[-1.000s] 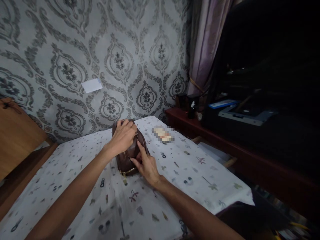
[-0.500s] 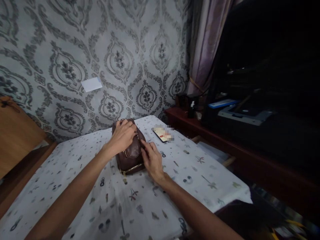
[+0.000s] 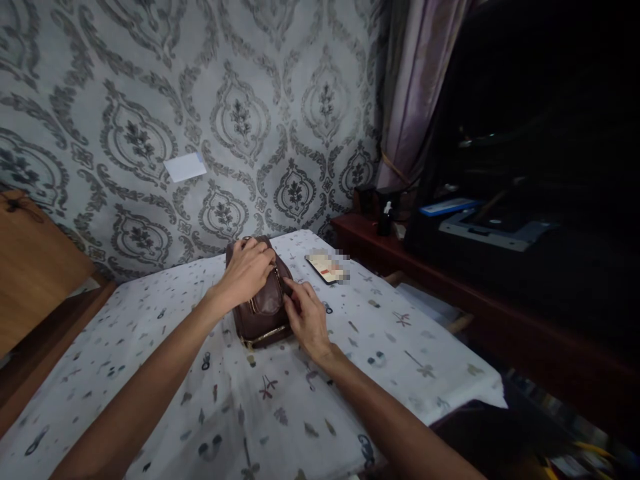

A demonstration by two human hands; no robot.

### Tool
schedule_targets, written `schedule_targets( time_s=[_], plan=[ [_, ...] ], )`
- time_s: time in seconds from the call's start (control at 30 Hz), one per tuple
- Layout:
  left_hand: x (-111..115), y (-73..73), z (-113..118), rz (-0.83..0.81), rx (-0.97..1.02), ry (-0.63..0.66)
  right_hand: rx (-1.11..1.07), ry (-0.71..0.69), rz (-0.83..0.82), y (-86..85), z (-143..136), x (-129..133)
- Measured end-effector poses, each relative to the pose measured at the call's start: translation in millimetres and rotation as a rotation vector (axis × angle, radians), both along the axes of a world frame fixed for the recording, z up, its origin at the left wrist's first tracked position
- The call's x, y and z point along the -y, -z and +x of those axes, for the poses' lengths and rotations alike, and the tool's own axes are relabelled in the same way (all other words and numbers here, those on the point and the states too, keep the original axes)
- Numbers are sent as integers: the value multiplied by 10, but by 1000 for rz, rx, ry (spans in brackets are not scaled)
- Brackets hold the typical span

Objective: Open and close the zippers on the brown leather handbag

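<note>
Left hand (image 3: 249, 267): over the upper part of the brown bag (image 3: 264, 321), fingers bent; whether it grips, I can't make out.
Bag: on the patterned surface (image 3: 280, 390), gold zip (image 3: 270, 335) along its near edge.
Right hand (image 3: 306, 313): fingertips at the bag's right side (grip hidden from me).
Dark-edged item (image 3: 324, 270): beyond the right hand, partly blurred.
</note>
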State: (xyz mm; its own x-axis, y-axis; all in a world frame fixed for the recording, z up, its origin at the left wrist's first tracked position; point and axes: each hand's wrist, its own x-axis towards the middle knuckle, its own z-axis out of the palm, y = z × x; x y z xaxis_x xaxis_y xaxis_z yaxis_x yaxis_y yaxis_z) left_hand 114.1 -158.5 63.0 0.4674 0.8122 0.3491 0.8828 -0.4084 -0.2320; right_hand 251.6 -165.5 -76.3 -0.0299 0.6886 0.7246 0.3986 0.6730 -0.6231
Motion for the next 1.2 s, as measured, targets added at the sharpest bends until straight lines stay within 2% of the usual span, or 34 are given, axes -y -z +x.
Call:
schedule_targets(
  time_s=[0.33,0.67,0.87,1.03,1.2],
  plan=[
    [15,-60,67,-24,-55,-35,113,53,84,14,2,-3],
    [10,-79,75,-69,-70,-19,437,183,-38,-117,22,55],
    [5,-73,81,-80,-43,32,450,206,-19,-124,28,67],
    [46,-87,69,-63,84,56,362,177,46,-48,30,27],
    [48,-105,-189,24,480,60,175,87,115,-66,68,59]
  ],
)
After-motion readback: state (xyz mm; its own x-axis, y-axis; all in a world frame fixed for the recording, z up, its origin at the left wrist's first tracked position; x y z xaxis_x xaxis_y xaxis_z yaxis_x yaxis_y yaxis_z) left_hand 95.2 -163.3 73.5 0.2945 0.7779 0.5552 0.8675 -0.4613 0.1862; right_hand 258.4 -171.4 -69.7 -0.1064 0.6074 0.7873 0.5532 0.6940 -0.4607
